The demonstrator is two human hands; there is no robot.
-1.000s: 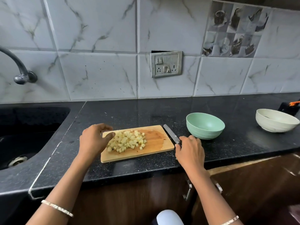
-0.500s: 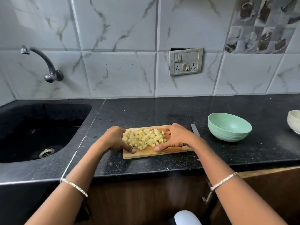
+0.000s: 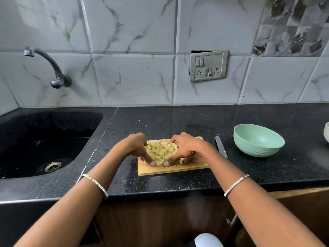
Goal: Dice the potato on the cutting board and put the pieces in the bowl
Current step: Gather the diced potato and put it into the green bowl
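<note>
- Centre of the frame: we see the left hand (image 3: 134, 146) and right hand (image 3: 185, 148) cupped around the diced potato (image 3: 162, 152) on the cutting board (image 3: 178, 169), thumbs nearly meeting at the near side.
- Compared with half a second ago, the hands have closed in and the pile is tighter.
- Right of the board: the knife (image 3: 220, 147) lies flat on the counter (image 3: 178, 120), released a second earlier.
- Far right: the green bowl (image 3: 258, 140) holds no pieces we can see.

Pale yellow potato cubes (image 3: 162, 150) lie heaped mid-way on the wooden cutting board (image 3: 178, 169); the mint-green bowl (image 3: 258, 140) stands empty at right.
</note>
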